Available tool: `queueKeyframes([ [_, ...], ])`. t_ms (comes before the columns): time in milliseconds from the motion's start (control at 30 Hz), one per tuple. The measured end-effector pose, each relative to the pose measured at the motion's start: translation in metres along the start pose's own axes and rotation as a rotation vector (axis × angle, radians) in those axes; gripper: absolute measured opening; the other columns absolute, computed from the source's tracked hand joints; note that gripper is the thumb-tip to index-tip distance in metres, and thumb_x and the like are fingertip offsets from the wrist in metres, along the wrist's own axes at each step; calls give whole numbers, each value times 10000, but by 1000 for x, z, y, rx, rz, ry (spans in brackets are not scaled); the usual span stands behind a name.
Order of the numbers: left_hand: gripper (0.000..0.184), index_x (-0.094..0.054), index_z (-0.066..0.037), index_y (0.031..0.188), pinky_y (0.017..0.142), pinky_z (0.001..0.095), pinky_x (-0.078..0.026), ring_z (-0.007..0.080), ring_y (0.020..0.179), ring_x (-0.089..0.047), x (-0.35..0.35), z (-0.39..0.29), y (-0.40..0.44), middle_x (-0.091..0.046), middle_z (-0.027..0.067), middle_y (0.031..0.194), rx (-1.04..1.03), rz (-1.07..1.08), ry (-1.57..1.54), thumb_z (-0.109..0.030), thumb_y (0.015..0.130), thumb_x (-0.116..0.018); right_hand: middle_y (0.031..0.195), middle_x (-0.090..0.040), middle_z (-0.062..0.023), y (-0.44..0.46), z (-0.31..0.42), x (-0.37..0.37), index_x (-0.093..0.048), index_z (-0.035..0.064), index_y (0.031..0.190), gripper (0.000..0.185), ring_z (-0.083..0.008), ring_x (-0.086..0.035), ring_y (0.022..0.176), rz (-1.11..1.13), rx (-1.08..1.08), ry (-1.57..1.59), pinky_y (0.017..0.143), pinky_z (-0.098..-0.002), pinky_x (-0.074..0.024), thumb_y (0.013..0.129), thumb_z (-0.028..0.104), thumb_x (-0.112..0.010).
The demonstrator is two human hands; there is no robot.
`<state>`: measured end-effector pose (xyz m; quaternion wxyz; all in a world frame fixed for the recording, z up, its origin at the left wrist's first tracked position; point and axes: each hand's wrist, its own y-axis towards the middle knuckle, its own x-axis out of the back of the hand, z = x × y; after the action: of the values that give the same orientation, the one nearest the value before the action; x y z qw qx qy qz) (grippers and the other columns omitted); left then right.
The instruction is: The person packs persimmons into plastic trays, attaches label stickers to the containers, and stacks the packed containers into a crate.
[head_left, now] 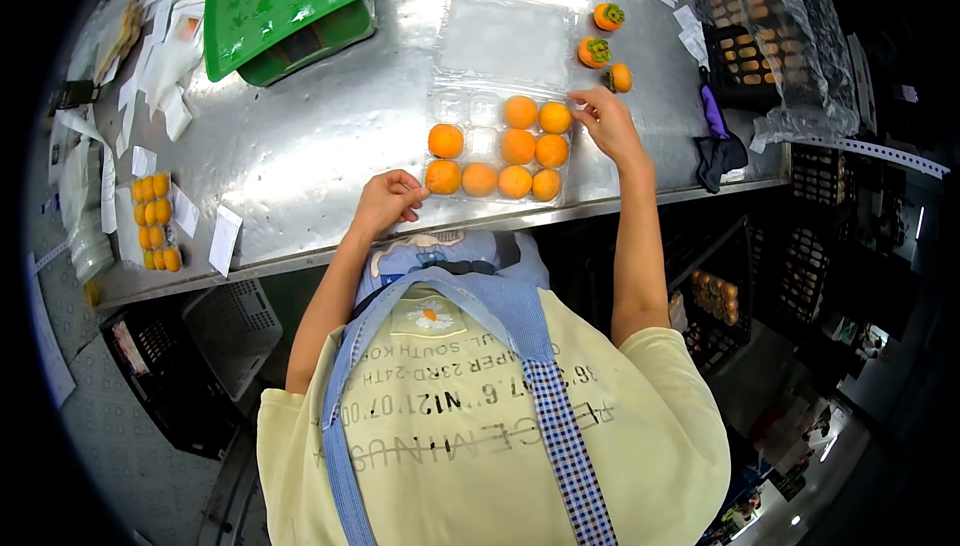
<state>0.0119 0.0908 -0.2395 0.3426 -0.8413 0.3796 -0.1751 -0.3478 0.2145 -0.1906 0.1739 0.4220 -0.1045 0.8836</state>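
A clear plastic clamshell tray (484, 143) lies near the table's front edge, its lid (505, 41) folded flat behind it. Several orange persimmons (515, 182) sit in its cups, stem ends out of sight. Bare cups show at the back left and in the middle row. My left hand (390, 200) is by the tray's front left corner, fingers loosely bent and apart. At the back right corner is my right hand (604, 121), thumb and forefinger apart at the tray's edge beside a persimmon (555, 117). Neither hand visibly holds a fruit.
Loose persimmons (594, 51) with green calyxes lie behind my right hand. A green-lidded container (290, 6) stands back left. A filled pack (153, 221) and paper slips (226, 238) lie at left. Black crates (745, 56) with plastic film are at right; a purple-black item (716, 136) hangs over the edge.
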Motion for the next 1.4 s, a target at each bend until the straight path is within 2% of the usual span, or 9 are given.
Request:
queueKeyframes([
  [200,188,-604,-53,873,420,210,-443,110,482,-597,1,5,2,-651,55,684,-3,10,-1,-182,806,-722,912,-645,-112,-13,17,-17,-684,46,972,187,-257,-639,742,-73,36,89,693,-325,-524,789,82,-666],
  [500,200,-609,-36,860,416,210,-440,109,489,-608,1,3,2,-655,62,671,0,11,-8,-186,797,-726,953,-663,-124,-5,7,-13,-697,38,967,163,-269,-653,823,-14,28,116,730,-324,-533,827,96,-639],
  [700,205,-607,-37,862,415,210,-439,110,488,-607,2,6,3,-655,62,676,-10,16,-19,-190,798,-726,970,-660,-126,-7,15,-14,-691,33,981,184,-272,-642,857,-18,-79,125,757,-328,-526,814,91,-640],
  [800,205,-606,-37,861,416,210,-439,111,489,-608,2,8,4,-655,64,678,-21,24,-29,-192,799,-725,1016,-655,-117,-6,26,-19,-683,52,1019,245,-281,-610,938,-131,-9,-8,839,-343,-493,790,137,-658],
  [900,203,-605,-37,859,415,208,-438,111,490,-608,3,6,2,-655,64,675,-12,18,-19,-193,801,-721,1037,-650,-103,-1,50,-26,-671,74,1063,327,-291,-567,1015,-120,81,-60,896,-365,-451,765,208,-675],
  [933,202,-605,-37,859,415,207,-438,111,490,-608,3,5,2,-655,65,674,-6,13,-10,-193,802,-720,1052,-642,-90,1,53,-32,-659,91,1095,391,-288,-542,1040,-121,118,-91,882,-392,-437,750,273,-690],
  [1133,205,-605,-36,860,414,204,-435,109,489,-608,4,7,2,-656,67,674,-20,18,-16,-195,801,-721,1047,-627,-69,7,73,-43,-655,106,1077,400,-266,-534,1019,52,4,-332,865,-405,-398,719,274,-718],
  [1400,205,-605,-41,857,409,206,-432,106,480,-603,4,4,1,-658,62,676,-10,17,2,-188,795,-732,1000,-622,-83,7,69,-49,-663,93,1014,352,-271,-547,995,-10,46,-285,865,-401,-396,699,240,-720],
])
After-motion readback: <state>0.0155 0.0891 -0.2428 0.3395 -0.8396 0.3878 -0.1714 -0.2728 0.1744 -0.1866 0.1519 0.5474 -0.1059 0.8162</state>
